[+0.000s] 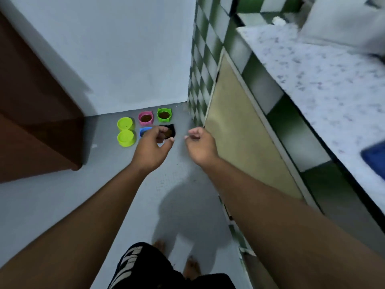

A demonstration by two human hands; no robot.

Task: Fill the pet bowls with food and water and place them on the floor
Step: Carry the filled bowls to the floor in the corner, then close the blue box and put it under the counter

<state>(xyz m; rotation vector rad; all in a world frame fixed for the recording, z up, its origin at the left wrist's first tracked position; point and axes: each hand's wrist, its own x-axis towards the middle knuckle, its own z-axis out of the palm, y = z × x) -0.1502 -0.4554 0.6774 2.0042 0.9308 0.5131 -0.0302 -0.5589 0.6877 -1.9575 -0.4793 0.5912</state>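
Note:
Several pet bowls stand on the grey floor by the back wall. A pink bowl [145,118] and a green bowl [164,115] hold brown food. In front of them, a black bowl [170,131] with brown food and a blue bowl [144,131] are partly hidden behind my left hand [152,148]. A lime-green double bowl [125,132] lies to their left; I cannot tell what is in it. My left hand hovers high above the bowls, fingers loosely curled and apart, holding nothing. My right hand [201,147] is beside it, also empty with fingers slightly curled.
A brown wooden door [35,113] stands at the left. At the right runs a speckled white counter [312,76] with a beige cabinet door [241,130] and green-and-white tiles below. A blue object [375,157] sits on the counter. My bare feet [191,265] are on the floor.

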